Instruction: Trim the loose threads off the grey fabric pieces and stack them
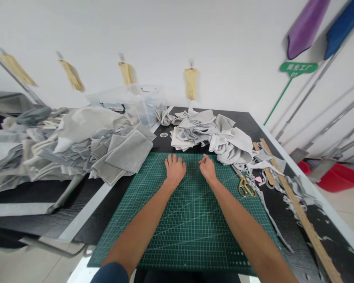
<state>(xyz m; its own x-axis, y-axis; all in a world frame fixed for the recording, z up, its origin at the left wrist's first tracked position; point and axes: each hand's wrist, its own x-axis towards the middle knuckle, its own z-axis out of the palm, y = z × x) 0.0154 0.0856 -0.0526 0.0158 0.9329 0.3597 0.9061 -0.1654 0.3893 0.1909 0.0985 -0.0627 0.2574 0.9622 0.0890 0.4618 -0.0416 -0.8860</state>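
A green cutting mat with a white grid lies under both my arms. Near its far edge, my left hand rests palm down with fingers apart, holding nothing. To the right of it, my right hand is closed with the fingertips together; a tiny pale tip shows there, too small to name. Gold-handled scissors lie at the mat's right edge, their blades partly under scraps. Just beyond the right hand is a heap of grey and white cloth pieces.
Stacked grey cloths pile up on the left, beside a clear plastic bin. A white tape roll sits past the mat. Wooden rulers and fabric scraps line the right edge. Yellow gloves hang on the wall.
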